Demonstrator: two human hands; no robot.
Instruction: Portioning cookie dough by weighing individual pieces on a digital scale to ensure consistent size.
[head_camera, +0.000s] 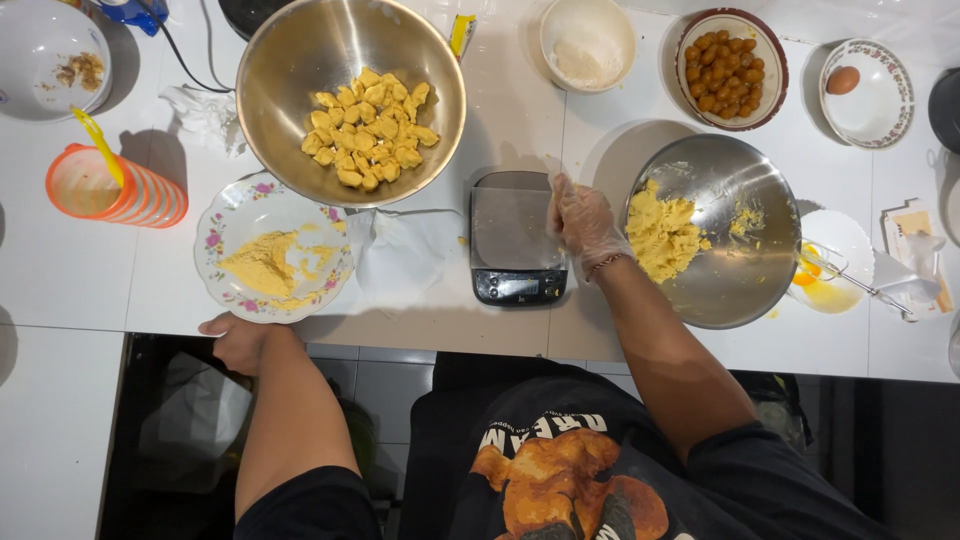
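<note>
The right hand (583, 222), in a thin clear glove, rests with open fingers (566, 200) on the one kitchen scale (515, 238). The left hand (238, 340) grips the surface (80, 280) edge (its fingers are hidden, maybe curled under). Two steel bowls: dough (660, 236) lies just right of the glove, yellow pieces (365, 128) farther up.

Floral-rimmed plate (222, 218) — yellow crumbs, silver bowl (275, 60), orange striped cup (150, 196)
</note>
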